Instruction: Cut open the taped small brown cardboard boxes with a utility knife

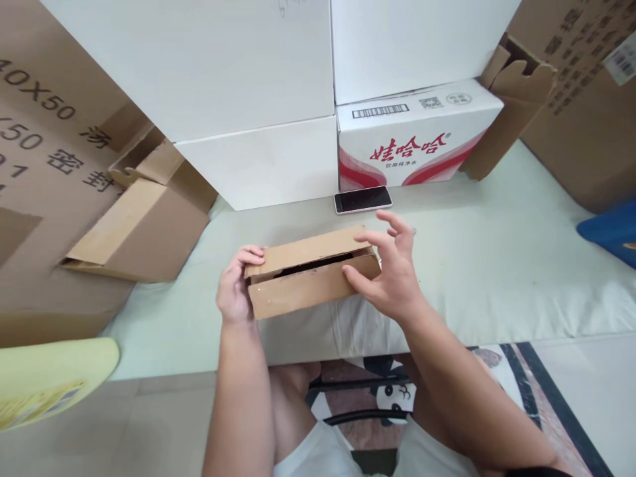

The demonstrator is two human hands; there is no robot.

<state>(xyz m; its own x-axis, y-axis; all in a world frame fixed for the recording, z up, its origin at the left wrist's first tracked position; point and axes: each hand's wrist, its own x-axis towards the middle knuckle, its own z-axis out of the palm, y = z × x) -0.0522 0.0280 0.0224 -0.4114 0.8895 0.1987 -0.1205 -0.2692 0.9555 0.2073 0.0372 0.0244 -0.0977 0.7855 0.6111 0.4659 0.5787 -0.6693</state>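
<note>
Brown cardboard fills my far left: a big carton printed with black lettering, a pale yellow, rounded thing below it, over light floor tiles. An open-flapped box stands against the carton's right side. From there a pale green cloth spreads rightward, smooth at the back and wrinkled along its front edge; what lies beneath it I can't tell. White boxes are stacked at the back. My left hand is clamped on the left end of a small cardboard box, held over the front of the cloth, a dark gap between its top flaps. Beyond it a phone lies face up; under my lap are panda pictures. My right hand is spread, thumb and fingers apart, at the box's right end. Behind stands a red-and-white carton, then a tall open box, a large brown carton and something blue at the right edge.
</note>
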